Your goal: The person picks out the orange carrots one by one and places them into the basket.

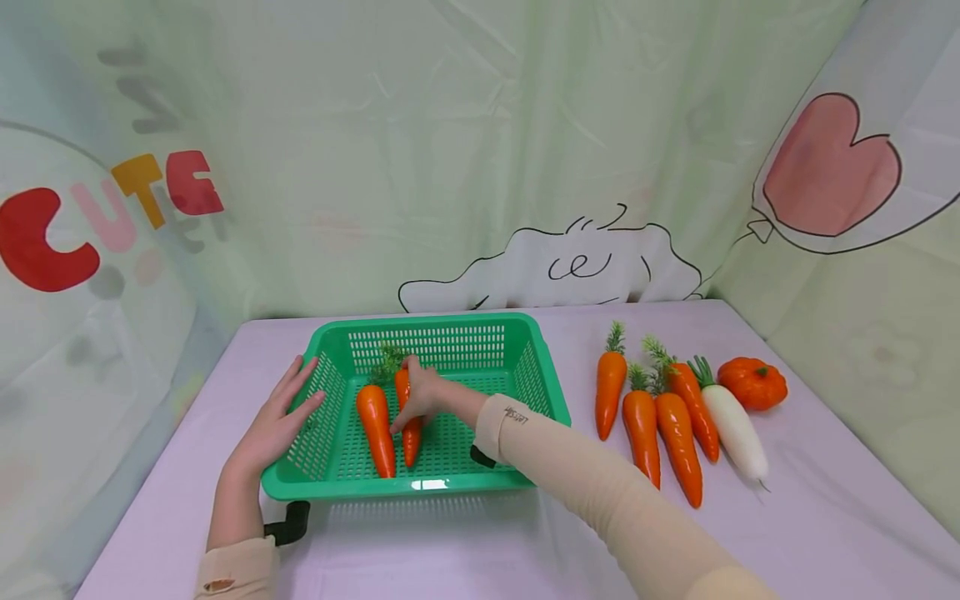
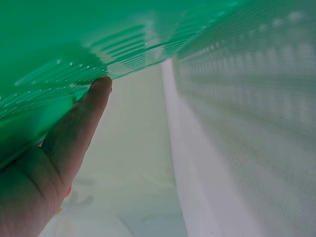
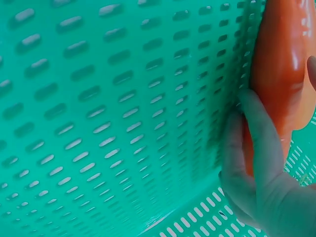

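A green plastic basket [image 1: 420, 489] with slotted walls stands on the table. Inside lie two orange carrots with green tops, a left carrot [image 1: 377, 429] and a right carrot [image 1: 411, 442]. My right hand [image 1: 426, 396] reaches into the basket and holds the right carrot, thumb on its left side. In the right wrist view, fingers [image 3: 264, 140] lie against a carrot [image 3: 279, 64] close to the basket's slotted surface. My left hand [image 1: 277, 425] rests at the basket's left rim. Its straight fingers touch the green outer wall in the left wrist view, where part of the hand [image 2: 74, 133] shows.
To the basket's right lie several more carrots [image 1: 677, 446], a white radish [image 1: 737, 429] and a small orange pumpkin [image 1: 752, 383]. A printed curtain [image 1: 465, 150] hangs behind and beside the lilac tabletop [image 1: 420, 554].
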The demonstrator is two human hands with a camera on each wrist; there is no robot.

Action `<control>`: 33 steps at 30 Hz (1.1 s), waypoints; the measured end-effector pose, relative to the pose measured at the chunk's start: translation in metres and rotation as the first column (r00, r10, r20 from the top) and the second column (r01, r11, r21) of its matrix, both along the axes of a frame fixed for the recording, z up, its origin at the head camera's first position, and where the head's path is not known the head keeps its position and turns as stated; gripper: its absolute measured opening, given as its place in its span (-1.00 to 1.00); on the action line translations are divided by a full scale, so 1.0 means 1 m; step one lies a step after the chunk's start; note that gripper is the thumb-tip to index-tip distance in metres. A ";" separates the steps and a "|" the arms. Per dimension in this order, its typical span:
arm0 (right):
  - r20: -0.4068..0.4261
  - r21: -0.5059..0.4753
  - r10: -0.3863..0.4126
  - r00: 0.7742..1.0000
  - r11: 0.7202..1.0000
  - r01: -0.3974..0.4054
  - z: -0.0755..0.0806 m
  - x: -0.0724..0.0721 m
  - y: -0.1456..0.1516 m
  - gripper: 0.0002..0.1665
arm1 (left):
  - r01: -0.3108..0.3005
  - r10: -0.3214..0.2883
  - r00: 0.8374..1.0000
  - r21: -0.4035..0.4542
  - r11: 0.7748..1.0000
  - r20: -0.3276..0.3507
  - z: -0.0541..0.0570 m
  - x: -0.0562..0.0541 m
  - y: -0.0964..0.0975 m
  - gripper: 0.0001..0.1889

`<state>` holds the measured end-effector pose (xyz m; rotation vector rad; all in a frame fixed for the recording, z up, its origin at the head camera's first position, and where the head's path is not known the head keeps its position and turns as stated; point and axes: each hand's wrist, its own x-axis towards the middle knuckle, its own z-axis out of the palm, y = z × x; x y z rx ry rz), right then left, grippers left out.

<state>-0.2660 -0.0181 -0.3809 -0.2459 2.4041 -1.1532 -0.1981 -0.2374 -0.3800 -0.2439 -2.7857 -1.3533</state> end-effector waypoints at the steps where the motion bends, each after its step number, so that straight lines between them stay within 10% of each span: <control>1: 0.000 0.001 0.000 1.000 1.000 0.000 0.000 0.000 0.000 0.12 | 0.001 -0.001 1.000 0.000 1.000 -0.002 0.000 0.000 0.000 -0.35; 33: 0.127 -0.133 0.034 0.991 0.991 -0.017 0.034 0.005 0.020 -0.15 | 0.000 0.000 1.000 0.001 1.000 -0.010 -0.002 -0.001 -0.001 -0.36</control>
